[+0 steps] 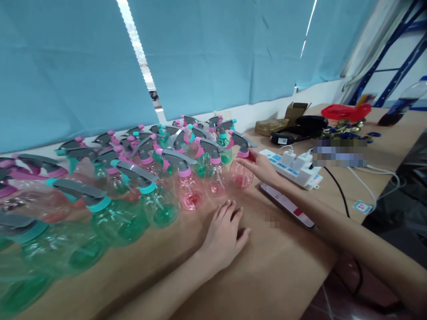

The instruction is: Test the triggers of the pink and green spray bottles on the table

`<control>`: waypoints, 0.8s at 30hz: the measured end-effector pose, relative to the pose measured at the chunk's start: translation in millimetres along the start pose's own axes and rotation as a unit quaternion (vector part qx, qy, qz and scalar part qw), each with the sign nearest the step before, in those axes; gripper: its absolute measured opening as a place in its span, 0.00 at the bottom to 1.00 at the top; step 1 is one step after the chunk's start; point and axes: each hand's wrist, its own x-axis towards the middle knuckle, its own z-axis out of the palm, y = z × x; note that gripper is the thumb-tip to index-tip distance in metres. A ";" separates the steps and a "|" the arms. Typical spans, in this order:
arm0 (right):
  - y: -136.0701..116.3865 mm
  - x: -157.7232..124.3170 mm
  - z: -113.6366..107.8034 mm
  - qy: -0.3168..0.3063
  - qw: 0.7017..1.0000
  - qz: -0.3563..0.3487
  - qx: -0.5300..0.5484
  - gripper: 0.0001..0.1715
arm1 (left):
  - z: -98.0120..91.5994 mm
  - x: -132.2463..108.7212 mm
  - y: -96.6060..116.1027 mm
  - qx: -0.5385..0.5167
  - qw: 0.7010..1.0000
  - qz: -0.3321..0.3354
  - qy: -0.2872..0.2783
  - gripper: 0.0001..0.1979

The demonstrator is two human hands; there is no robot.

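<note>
My right hand has its fingers around the neck of a clear pink spray bottle with a grey and pink trigger head, at the right end of the group. Flat on the brown tabletop lies my left hand, fingers stretched out and holding nothing. Just beyond its fingertips stand two more pink spray bottles. A green spray bottle with a turquoise collar is left of that hand. Under my right forearm, partly covered, is a flat pale device with a red patch.
Many more pink and green spray bottles crowd the left side up to the blue curtain. To the right are a white power strip with plugs, cables, cardboard boxes, a red plastic item and a drink bottle.
</note>
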 end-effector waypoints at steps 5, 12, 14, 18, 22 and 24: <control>5.5 5.5 5.1 0.006 1.000 -0.011 0.008 0.22 | 7.5 18.8 0.8 0.007 1.000 0.000 0.007 0.23; 4.8 6.9 7.8 0.011 1.000 -0.021 0.005 0.20 | 10.8 25.6 0.3 0.009 1.000 0.004 0.010 0.23; 4.3 6.0 8.6 0.015 1.000 -0.016 0.003 0.21 | 10.5 24.8 0.2 0.008 1.000 0.005 0.012 0.23; 3.5 -0.5 9.6 0.022 1.000 0.001 0.007 0.25 | 11.2 23.9 -0.5 0.001 1.000 0.008 0.017 0.23; 4.0 -20.4 6.6 0.036 0.999 0.019 0.008 0.38 | 13.9 23.2 -1.5 -0.008 0.999 0.015 0.027 0.23; 0.9 -37.2 3.8 0.046 0.999 0.024 -0.005 0.40 | 15.3 21.5 -2.0 -0.014 0.999 0.017 0.035 0.22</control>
